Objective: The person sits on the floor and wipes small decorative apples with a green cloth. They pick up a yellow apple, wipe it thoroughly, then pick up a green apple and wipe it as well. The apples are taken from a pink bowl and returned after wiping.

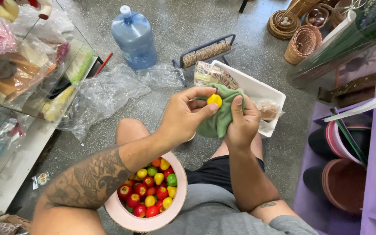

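Note:
My left hand [183, 115] pinches a small yellow toy fruit [215, 100] between thumb and fingers. My right hand [242, 123] grips a green cloth [217, 123] that wraps partly around the fruit. Both hands are held above my knees. On my lap, under my left forearm, sits a round pink bowl [177, 204] holding several small red, yellow and green toy fruits [151, 191].
A white tray [262, 89] with packets lies on the floor ahead. A blue water jug [134, 38], clear plastic bags [105, 93], a twine roller [205, 53] and wicker baskets [301, 43] stand beyond. Glass shelves [27, 69] are at left, a purple shelf [370, 152] with pots at right.

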